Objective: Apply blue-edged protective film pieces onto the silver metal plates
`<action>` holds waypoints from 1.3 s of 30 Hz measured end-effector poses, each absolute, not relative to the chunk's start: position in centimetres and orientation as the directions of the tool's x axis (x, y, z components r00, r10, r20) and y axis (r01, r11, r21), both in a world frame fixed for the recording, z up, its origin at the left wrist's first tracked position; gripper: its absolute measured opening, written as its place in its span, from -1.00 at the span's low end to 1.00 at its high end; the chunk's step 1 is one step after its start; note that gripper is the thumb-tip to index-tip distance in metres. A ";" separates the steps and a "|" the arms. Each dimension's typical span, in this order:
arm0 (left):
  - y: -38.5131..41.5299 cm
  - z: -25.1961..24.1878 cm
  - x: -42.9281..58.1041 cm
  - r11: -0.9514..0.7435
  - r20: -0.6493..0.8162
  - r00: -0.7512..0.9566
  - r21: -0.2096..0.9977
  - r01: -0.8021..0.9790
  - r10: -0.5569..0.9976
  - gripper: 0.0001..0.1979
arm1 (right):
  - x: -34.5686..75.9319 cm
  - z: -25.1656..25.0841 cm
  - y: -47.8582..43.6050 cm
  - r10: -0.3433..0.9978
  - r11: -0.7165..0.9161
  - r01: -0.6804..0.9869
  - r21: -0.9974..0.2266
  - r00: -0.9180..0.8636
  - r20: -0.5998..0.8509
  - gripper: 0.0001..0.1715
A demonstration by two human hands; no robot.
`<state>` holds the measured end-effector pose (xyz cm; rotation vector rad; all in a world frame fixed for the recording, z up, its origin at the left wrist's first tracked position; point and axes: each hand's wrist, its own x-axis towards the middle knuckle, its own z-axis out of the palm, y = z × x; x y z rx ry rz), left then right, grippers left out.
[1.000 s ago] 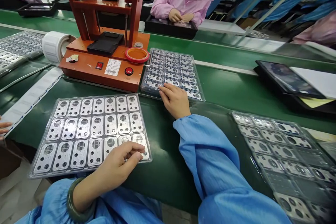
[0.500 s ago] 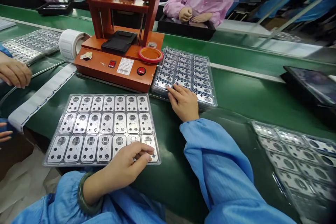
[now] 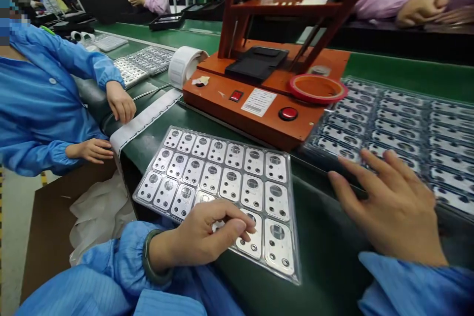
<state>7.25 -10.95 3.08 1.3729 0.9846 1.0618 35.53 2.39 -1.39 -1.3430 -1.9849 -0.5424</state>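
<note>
A clear plastic tray (image 3: 291,217) of silver perforated metal plates lies on the green belt in front of me. My left hand (image 3: 211,232) sits over its bottom row, with thumb and fingers closed together on a metal plate (image 3: 252,242). The hand hides part of that row, and I cannot tell whether it grips anything. My right hand (image 3: 388,207) is spread open, its fingertips at the near edge of a second tray of metal plates (image 3: 407,128). A jade bangle (image 3: 151,261) circles my left wrist.
An orange press (image 3: 252,108) with a red ring (image 3: 317,89) stands beyond the trays. Nearby are a label roll (image 3: 184,66) and its strip (image 3: 144,118). A co-worker's hands (image 3: 120,101) rest at the left, above a cardboard sheet (image 3: 55,212) and plastic bag (image 3: 99,217).
The view has swung left and closer to the trays, bringing the seated co-worker at the left into sight. Both my hands remain at about the same places on their trays.
</note>
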 end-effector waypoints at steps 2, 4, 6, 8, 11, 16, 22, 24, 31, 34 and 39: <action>-10.7 3.4 6.1 -0.086 0.083 0.165 0.996 0.011 0.983 -0.70 | 34.2 -0.7 1.5 0.655 0.457 0.889 -0.035 -0.310 0.689 -0.67; -10.6 3.5 5.0 -0.095 0.095 0.052 0.995 0.009 0.994 -0.72 | 32.7 -0.4 0.7 0.637 0.570 0.821 -0.021 -0.426 0.642 -0.67; -10.4 3.6 4.0 -0.097 0.097 -0.054 0.995 0.012 0.994 -0.74 | 31.4 -0.5 0.0 0.601 0.665 0.746 -0.019 -0.520 0.607 -0.64; -10.4 3.5 3.1 -0.095 0.099 -0.141 0.995 0.032 0.985 -0.76 | 30.4 -0.8 -0.5 0.579 0.720 0.693 -0.022 -0.583 0.570 -0.63; -10.2 3.3 1.6 -0.116 0.135 -0.241 0.989 0.093 0.961 -0.79 | 29.6 -1.1 -0.8 0.568 0.756 0.654 -0.021 -0.640 0.517 -0.60; -7.0 2.9 -3.1 -0.076 0.169 -0.265 0.942 0.328 0.949 -0.75 | 29.3 -1.0 -0.8 0.543 0.794 0.608 -0.003 -0.707 0.453 -0.55; 4.8 2.2 -10.2 0.122 0.308 -0.257 0.396 0.910 0.916 -0.64 | 28.5 -1.4 -0.7 0.550 0.804 0.593 -0.046 -0.712 0.435 -0.63; 9.3 1.7 -11.8 0.133 0.315 -0.244 0.334 0.933 0.917 -0.57 | 28.2 -1.5 -0.7 0.540 0.810 0.584 -0.042 -0.717 0.442 -0.66; 18.9 -0.5 -13.5 0.089 0.236 -0.127 0.166 0.982 0.963 -0.42 | 27.4 -0.7 -0.3 0.514 0.824 0.566 -0.003 -0.746 0.423 -0.71; 20.5 -1.0 -13.5 0.088 0.222 -0.112 0.114 0.990 0.968 -0.46 | 27.1 0.3 0.4 0.495 0.834 0.551 0.024 -0.767 0.409 -0.72; 22.0 -0.9 -13.4 0.070 0.212 -0.074 0.025 0.997 0.974 -0.55 | 25.6 2.4 2.4 0.432 0.871 0.489 0.049 -0.808 0.401 -0.76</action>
